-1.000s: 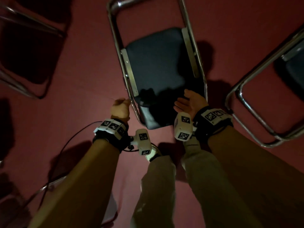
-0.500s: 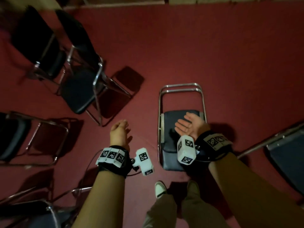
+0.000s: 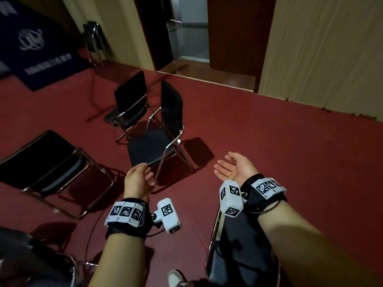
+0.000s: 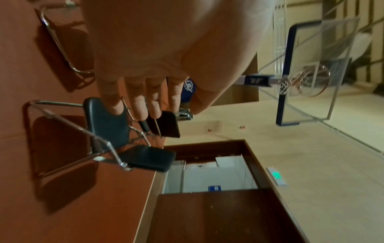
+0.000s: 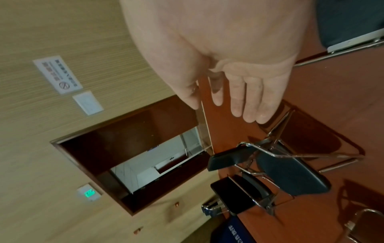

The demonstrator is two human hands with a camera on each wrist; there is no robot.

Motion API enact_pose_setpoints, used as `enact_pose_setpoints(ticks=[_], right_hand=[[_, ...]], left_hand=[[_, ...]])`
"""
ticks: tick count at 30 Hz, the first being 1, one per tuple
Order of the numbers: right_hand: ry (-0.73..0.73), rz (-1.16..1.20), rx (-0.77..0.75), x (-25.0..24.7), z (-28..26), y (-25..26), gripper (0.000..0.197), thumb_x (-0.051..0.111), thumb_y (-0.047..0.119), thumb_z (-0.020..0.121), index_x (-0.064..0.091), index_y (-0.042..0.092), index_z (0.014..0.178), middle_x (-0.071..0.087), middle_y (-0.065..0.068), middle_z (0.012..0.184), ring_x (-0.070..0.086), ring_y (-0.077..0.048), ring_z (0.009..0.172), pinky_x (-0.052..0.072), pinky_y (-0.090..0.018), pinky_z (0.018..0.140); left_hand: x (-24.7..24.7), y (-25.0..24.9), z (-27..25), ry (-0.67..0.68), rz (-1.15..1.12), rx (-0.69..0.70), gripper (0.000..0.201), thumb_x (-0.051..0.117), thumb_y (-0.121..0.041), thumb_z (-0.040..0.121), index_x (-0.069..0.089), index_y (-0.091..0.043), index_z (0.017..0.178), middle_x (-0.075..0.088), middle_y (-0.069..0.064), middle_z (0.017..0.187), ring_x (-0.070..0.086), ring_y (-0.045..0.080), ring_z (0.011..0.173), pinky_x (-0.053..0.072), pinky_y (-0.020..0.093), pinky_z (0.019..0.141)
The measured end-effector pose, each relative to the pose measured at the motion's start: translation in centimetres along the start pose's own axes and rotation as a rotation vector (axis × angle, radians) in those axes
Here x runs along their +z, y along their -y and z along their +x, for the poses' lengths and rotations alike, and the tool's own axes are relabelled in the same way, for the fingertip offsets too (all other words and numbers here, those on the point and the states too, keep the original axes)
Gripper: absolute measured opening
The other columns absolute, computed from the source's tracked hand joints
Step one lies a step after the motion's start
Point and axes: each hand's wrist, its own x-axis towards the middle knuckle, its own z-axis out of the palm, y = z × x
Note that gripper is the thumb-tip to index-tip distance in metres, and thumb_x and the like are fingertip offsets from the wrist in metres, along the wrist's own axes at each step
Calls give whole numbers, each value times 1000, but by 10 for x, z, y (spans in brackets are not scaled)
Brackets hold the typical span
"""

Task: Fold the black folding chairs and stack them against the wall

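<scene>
— Black folding chairs with chrome frames [image 3: 154, 146], where are they?
— Unfolded on the red carpet [image 3: 269, 141], ahead. Left hand [image 3: 137, 181] and right hand [image 3: 236, 169] are relaxed, holding nothing.

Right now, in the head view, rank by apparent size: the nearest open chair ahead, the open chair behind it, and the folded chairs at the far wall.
1. Nearest open chair, largest.
2. Open chair behind it.
3. Folded chairs at the far wall, smallest.
Distance from the camera likely explains this ordering.

No legible text on wall sign [image 5: 57, 74].
</scene>
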Motion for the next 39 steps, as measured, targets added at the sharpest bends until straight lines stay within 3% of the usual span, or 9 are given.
enact_pose_setpoints(ticks=[8, 12, 17, 21, 23, 29, 32, 36, 39], right_hand=[[19, -103, 30, 121, 82, -11, 16, 54, 25, 97, 54, 13, 86, 61, -15, 107, 61, -31, 89, 52, -43, 78], [5, -104, 28, 199, 121, -12, 17, 52, 24, 98, 54, 12, 87, 61, -15, 102, 61, -31, 90, 51, -44, 85], [28, -123, -13, 290, 165, 1, 19, 52, 23, 98, 55, 11, 83, 61, -13, 95, 61, -30, 87, 51, -42, 82], [15, -140, -28, 331, 204, 14, 15, 53, 21, 97, 55, 10, 87, 62, -13, 102, 62, -30, 91, 53, -42, 79], [6, -143, -39, 345, 226, 23, 13, 53, 20, 97, 55, 10, 89, 62, -14, 104, 63, -30, 91, 53, -42, 77], [-18, -130, -30, 378, 311, 60, 11, 54, 20, 96, 56, 9, 99, 64, -12, 106, 64, -29, 93, 54, -40, 73], [-16, -147, -25, 396, 369, 87, 12, 53, 18, 97, 55, 8, 101, 63, -11, 103, 63, -29, 93, 54, -40, 73], [-24, -221, -30, 420, 454, 132, 27, 53, 18, 96, 52, 8, 121, 65, -10, 106, 64, -28, 95, 54, -39, 70], [-30, -321, -27, 437, 501, 169, 12, 52, 17, 98, 56, 11, 108, 63, -11, 116, 61, -30, 106, 53, -41, 81]], left_hand=[[-36, -36, 125, -7, -73, -33, 18, 51, -21, 101, 56, -17, 118, 64, 10, 124, 62, 25, 115, 42, 42, 94], [-51, -74, 199, 31, -69, -30, 16, 53, -23, 98, 60, -18, 112, 66, 9, 120, 63, 22, 104, 42, 39, 83], [-62, -144, 284, 54, -61, 40, 9, 52, -19, 99, 57, -21, 93, 57, 3, 93, 56, 16, 81, 37, 31, 68], [-57, -170, 346, 65, -61, 43, 9, 55, -20, 97, 58, -18, 105, 63, 1, 94, 60, 13, 80, 39, 29, 65], [-46, -177, 372, 86, -42, 36, 11, 55, -20, 97, 56, -17, 108, 61, -2, 89, 59, 10, 76, 37, 27, 63], [5, -192, 449, 100, 13, -6, 4, 55, -20, 99, 58, -20, 101, 64, 2, 100, 62, 16, 92, 41, 31, 69], [37, -199, 501, 85, 20, 1, 3, 55, -18, 98, 58, -20, 98, 61, -2, 85, 59, 12, 75, 39, 27, 62], [90, -207, 576, 90, -24, -14, 18, 51, -10, 98, 52, -22, 84, 43, -7, 59, 40, 4, 43, 28, 14, 44], [134, -218, 620, 44, -44, -48, 17, 51, -6, 97, 52, -18, 87, 40, -8, 54, 35, 5, 42, 24, 20, 49]])
